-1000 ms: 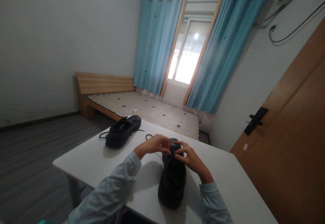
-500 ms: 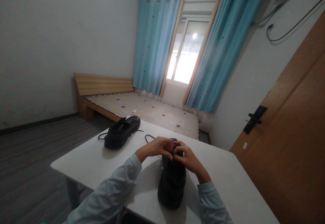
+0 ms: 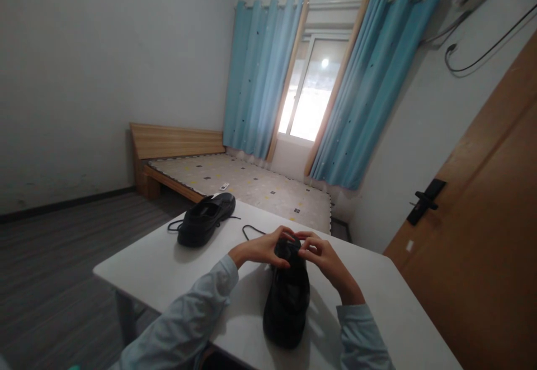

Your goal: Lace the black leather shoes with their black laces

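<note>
"Two shoes sat on the table [image 3: 373, 297], didn't they?"

"Yes, both black. The near shoe [image 3: 286, 317] stood upright, sole down, heel toward the person and toe pointing away. The far shoe [image 3: 206, 220] was near the table's far left edge, apart from the hands."

"Where was the left hand [image 3: 266, 248]?"

"At the front of the near shoe, coming in from its left side. Its thumb and fingertips were apart, curved around the black upper. Whether they pressed on anything, I couldn't tell."

"And the right hand [image 3: 321, 251]?"

"On the other side of that same front part, fingers bent, with the thumb and forefinger close together at the upper. I couldn't tell whether a bit of lace was pinched there; it was black on black and too small."

"Did any lace show?"

"One lace [image 3: 250, 226] looped out onto the table, just beyond the left wrist. The far shoe had a loop trailing off its heel end, too."

"What about the arms?"

"Pale blue sleeves [image 3: 191, 314] reached to both wrists."

"And past the table?"

"A bed [image 3: 239, 168] with a small white object [image 3: 224, 186] lying on it, blue curtains [image 3: 260, 79] beside a bright window [image 3: 316, 93], and a wooden door [image 3: 482, 235] on the right."
</note>
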Motion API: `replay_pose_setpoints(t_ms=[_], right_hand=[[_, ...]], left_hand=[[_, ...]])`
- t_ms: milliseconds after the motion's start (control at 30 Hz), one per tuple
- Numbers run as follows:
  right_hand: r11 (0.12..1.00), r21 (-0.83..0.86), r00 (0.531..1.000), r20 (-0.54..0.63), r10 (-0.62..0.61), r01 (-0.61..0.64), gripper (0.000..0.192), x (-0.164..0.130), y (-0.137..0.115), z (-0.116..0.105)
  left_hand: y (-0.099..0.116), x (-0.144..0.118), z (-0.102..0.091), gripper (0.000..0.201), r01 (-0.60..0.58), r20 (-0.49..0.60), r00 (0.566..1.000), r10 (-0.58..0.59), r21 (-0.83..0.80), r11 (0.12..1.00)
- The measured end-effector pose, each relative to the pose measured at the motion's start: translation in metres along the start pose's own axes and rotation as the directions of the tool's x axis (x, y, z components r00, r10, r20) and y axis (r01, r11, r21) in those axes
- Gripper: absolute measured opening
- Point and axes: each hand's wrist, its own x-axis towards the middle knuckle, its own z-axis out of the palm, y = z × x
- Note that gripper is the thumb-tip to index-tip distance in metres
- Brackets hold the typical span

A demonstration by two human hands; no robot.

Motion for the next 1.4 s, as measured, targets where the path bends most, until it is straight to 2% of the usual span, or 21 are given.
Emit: replay_pose_setpoints(t_ms=[167,233,333,567,767,900,1000,1067,1133,1200,1267,1333,1400], right_hand=[[0.95,0.312,0.989,-0.144,0.02,0.027,0.023,-0.006,-0.011,-0.012],[0.898,0.438,0.987,-0.157,0.04,0.033,0.023,-0.008,-0.014,-0.015],[0.843,0.537,0.991,-0.119,0.066,0.008,0.021,-0.01,-0.016,-0.016],[0.829,0.559,0.996,-0.073,0.055,-0.004,0.022,-0.015,-0.011,-0.024],[0.844,0.527,0.992,-0.01,0.126,-0.102,0.024,-0.02,-0.008,-0.033],[0.846,0.513,0.988,0.04,0.148,-0.147,0.023,-0.019,-0.007,-0.029],[0.849,0.501,0.986,0.08,0.149,-0.169,0.022,-0.017,-0.007,-0.021],[0.852,0.484,0.979,0.138,0.151,-0.2,0.021,-0.016,-0.008,-0.015],[0.855,0.461,0.963,0.226,0.145,-0.237,0.02,-0.018,-0.01,-0.009],[0.862,0.434,0.941,0.315,0.128,-0.262,0.02,-0.021,-0.014,-0.006],[0.862,0.43,0.92,0.38,0.097,-0.269,0.022,-0.024,-0.017,-0.004],[0.852,0.457,0.914,0.402,0.059,-0.256,0.027,-0.025,-0.019,-0.004],[0.841,0.496,0.933,0.359,0.029,-0.217,0.031,-0.024,-0.019,-0.005]], left_hand=[[0.001,-0.001,-0.001,0.075,0.038,0.003,0.999,-0.038,0.002,0.999],[0.0,-0.001,-0.002,0.072,0.031,-0.003,1.0,-0.031,0.031,0.999],[-0.004,-0.001,-0.002,0.067,0.015,-0.002,1.0,-0.015,0.068,0.998],[-0.004,-0.001,-0.003,0.065,0.054,0.008,0.998,-0.056,0.105,0.993],[-0.002,-0.002,-0.003,0.064,0.071,0.009,0.997,-0.072,0.112,0.991],[-0.001,-0.004,-0.004,0.063,0.066,-0.006,0.998,-0.066,0.108,0.992],[-0.003,-0.003,-0.007,0.056,0.028,-0.013,1.0,-0.028,0.037,0.999],[-0.007,-0.001,-0.011,0.043,0.027,-0.088,0.996,-0.029,-0.022,0.999],[-0.013,0.002,-0.016,0.031,0.079,-0.248,0.965,-0.082,-0.023,0.997],[-0.021,0.004,-0.022,0.026,0.171,-0.434,0.89,-0.138,0.037,0.985],[-0.03,0.005,-0.025,0.02,0.271,-0.552,0.819,-0.156,0.131,0.954],[-0.039,0.004,-0.026,0.016,0.354,-0.585,0.797,-0.151,0.249,0.901],[-0.045,0.003,-0.023,0.017,0.396,-0.554,0.821,-0.138,0.38,0.836]])
